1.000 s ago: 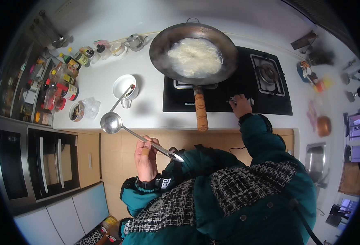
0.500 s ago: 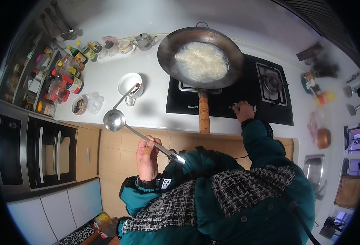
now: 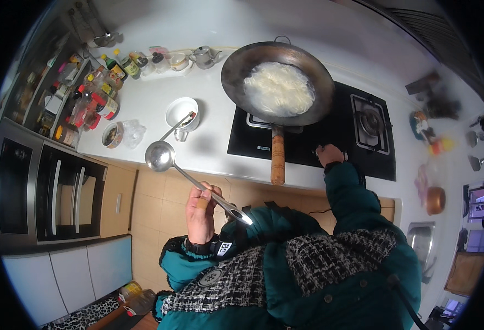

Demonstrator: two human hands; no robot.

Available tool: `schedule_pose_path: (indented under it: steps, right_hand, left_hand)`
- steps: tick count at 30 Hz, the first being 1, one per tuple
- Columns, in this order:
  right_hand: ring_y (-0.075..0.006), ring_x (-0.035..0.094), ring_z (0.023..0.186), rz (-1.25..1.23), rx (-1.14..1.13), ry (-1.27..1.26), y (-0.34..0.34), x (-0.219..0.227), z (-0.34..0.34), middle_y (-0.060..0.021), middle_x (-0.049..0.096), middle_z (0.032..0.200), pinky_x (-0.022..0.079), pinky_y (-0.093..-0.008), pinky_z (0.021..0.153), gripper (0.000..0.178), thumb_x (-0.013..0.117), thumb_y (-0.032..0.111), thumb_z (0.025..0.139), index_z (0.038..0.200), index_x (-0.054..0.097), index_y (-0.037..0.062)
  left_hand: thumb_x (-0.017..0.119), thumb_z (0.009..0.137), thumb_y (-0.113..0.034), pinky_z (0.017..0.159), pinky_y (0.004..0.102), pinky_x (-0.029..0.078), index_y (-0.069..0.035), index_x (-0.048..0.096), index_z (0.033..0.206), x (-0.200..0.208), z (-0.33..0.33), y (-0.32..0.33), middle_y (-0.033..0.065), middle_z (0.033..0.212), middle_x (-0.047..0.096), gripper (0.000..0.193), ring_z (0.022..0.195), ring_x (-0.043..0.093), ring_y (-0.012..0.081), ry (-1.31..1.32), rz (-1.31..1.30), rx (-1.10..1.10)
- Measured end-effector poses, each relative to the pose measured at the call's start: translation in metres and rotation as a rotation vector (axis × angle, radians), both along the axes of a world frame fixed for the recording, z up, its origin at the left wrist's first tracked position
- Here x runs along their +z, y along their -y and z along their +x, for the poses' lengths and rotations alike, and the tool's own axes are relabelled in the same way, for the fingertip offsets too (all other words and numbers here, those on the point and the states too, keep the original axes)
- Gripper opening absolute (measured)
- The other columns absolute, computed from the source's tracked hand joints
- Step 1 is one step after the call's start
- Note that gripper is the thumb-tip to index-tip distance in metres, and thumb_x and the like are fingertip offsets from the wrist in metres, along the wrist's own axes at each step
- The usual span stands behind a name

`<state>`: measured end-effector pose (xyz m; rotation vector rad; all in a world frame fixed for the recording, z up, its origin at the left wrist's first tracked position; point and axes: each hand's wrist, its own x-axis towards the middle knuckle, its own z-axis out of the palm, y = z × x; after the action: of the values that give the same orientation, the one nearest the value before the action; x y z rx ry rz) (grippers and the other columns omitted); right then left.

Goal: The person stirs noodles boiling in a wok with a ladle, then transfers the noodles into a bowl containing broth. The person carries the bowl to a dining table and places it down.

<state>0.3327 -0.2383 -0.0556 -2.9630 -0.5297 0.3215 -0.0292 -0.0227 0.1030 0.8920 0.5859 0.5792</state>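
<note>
My ladle (image 3: 161, 156) has barely shifted since a moment ago — my left hand (image 3: 200, 212) is closed round its long handle, bowl hovering over the table (image 3: 143, 99) edge near a white cup (image 3: 181, 113). My right hand (image 3: 330, 154) rests on the hob's front edge — its grip I cannot tell — beside the wok (image 3: 278, 82) of pale noodles.

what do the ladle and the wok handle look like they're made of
Ladle: likely polished steel; its bowl and long handle shine silver in the left hand. Wok handle: probably wood; matte orange-brown and cylindrical, unlike the dark metal wok.
</note>
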Motion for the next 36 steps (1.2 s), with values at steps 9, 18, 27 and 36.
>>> schedule_pose_path:
  steps: [9,18,27,36]
  right_hand:
    - [-0.0315,0.065,0.078,0.306,0.035,0.01,0.015,0.055,-0.014,-0.0169,0.066,0.079,0.051,-0.0398,0.07,0.037,0.049,0.037,0.094,0.088,0.065,0.0036]
    - [-0.0056,0.05,0.063,0.948,0.61,-0.322,0.001,0.216,-0.105,-0.0021,0.057,0.084,0.043,-0.019,0.06,0.053,0.073,-0.002,0.074,0.122,0.052,0.0032]
    - [-0.0167,0.058,0.068,1.029,1.019,-0.149,-0.018,0.247,-0.143,-0.0088,0.058,0.092,0.047,-0.0271,0.056,0.042,0.077,0.015,0.072,0.11,0.062,0.008]
    - [-0.0136,0.06,0.074,1.324,0.46,-0.323,-0.059,0.238,-0.156,-0.0112,0.058,0.089,0.048,-0.0259,0.07,0.016,0.04,0.001,0.094,0.095,0.055,-0.003]
  left_hand:
    - [0.053,0.094,-0.021,0.082,0.0251,0.038,-0.007,0.051,0.104,0.03,0.031,-0.001,0.0064,0.094,0.057,0.017,0.088,0.051,0.0126,0.044,0.092,-0.092]
    - [0.051,0.095,-0.014,0.081,0.0266,0.043,-0.003,0.052,0.108,0.058,0.092,0.017,0.0067,0.095,0.061,0.017,0.086,0.055,0.0129,0.216,0.222,-0.198]
    - [0.05,0.096,-0.017,0.074,0.0221,0.042,-0.006,0.052,0.108,0.048,0.113,0.051,0.0023,0.093,0.059,0.016,0.082,0.053,0.0081,0.279,0.005,-0.381]
    - [0.044,0.099,-0.024,0.081,0.0257,0.043,-0.006,0.053,0.114,0.007,0.096,-0.002,0.0037,0.099,0.06,0.025,0.087,0.053,0.0107,0.201,0.129,-0.421]
